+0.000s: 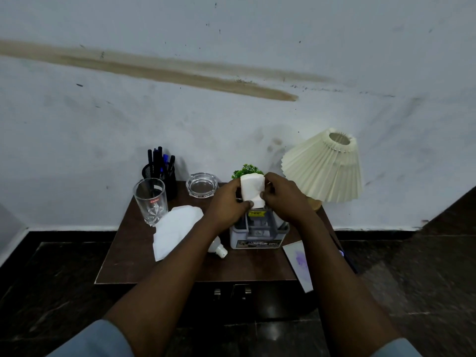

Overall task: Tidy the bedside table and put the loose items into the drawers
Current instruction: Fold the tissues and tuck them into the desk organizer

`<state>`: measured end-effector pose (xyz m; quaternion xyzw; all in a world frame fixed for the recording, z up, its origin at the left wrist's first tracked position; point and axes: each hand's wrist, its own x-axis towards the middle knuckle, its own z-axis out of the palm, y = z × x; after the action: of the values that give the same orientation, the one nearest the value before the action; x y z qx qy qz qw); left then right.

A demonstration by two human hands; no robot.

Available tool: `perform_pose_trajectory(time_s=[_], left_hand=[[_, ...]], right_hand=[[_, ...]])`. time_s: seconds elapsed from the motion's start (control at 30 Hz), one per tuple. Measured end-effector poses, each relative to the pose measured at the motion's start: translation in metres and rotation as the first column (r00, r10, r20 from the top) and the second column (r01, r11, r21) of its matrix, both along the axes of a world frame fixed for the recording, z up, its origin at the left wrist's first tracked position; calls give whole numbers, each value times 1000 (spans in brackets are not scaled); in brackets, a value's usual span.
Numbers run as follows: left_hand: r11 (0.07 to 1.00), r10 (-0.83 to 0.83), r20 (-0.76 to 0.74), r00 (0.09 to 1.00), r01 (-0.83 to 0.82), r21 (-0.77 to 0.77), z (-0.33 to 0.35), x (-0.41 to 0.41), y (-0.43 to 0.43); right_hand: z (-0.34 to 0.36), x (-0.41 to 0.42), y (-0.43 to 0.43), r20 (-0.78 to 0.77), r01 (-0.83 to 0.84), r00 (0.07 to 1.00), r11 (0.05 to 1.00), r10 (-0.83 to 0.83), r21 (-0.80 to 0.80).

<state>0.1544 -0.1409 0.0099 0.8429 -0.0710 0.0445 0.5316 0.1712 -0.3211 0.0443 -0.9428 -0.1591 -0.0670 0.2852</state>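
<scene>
Both hands hold a folded white tissue (252, 189) above the grey organiser box (257, 237) on the dark brown bedside table (180, 269). My left hand (228, 202) pinches its left side and lower edge; my right hand (282, 195) grips its right side. A crumpled white tissue (175, 229) lies on the table's left half, with a white bottle (219, 249) lying beside it under my left forearm. The drawer fronts with metal handles (231, 292) are closed below the table's front edge.
A clear drinking glass (150, 200) and a black mesh pen holder (161, 171) stand back left, a glass ashtray (202, 185) behind centre. A small green plant (247, 171) and a pleated cream lamp (323, 168) stand back right. A white card (300, 264) overhangs the right edge.
</scene>
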Motion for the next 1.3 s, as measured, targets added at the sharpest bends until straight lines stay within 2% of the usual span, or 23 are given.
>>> perform_pose_trajectory(time_s=[0.13, 0.23, 0.3, 0.47, 0.6, 0.67, 0.8, 0.97, 1.1, 1.3], left_hand=[[999, 20, -10, 1000, -20, 39, 2, -1, -2], [999, 35, -10, 999, -35, 35, 5, -2, -4], [999, 37, -6, 999, -36, 37, 7, -2, -6], [972, 31, 32, 999, -37, 231, 8, 0, -8], [947, -5, 70, 998, -18, 320, 6, 4, -6], [954, -11, 72, 997, -11, 299, 5, 5, -7], [981, 10, 70, 997, -24, 195, 2, 7, -7], [985, 7, 47, 999, -15, 173, 1, 9, -4], [993, 3, 26, 1000, -6, 119, 4, 8, -3], [986, -11, 27, 1000, 6, 168, 7, 10, -4]], right_hand=[[-4, 1, -2, -24, 51, 998, 999, -52, -3], [-1, -2, -6, -155, 33, 988, 997, -21, 73], [-1, -4, -9, -194, 14, 981, 998, -2, 58], [-6, -4, -6, -89, 48, 994, 995, -56, -86], [-5, -6, -2, -66, 17, 998, 1000, -18, -20], [-5, -4, -4, -48, 44, 998, 999, -43, 4], [-7, 0, -9, -66, 36, 997, 996, -41, -77], [-6, -1, -10, -111, 12, 994, 1000, -11, 11], [-9, 0, -10, -103, 43, 994, 999, -42, 2], [-7, -2, -9, -99, 69, 993, 998, -69, -1]])
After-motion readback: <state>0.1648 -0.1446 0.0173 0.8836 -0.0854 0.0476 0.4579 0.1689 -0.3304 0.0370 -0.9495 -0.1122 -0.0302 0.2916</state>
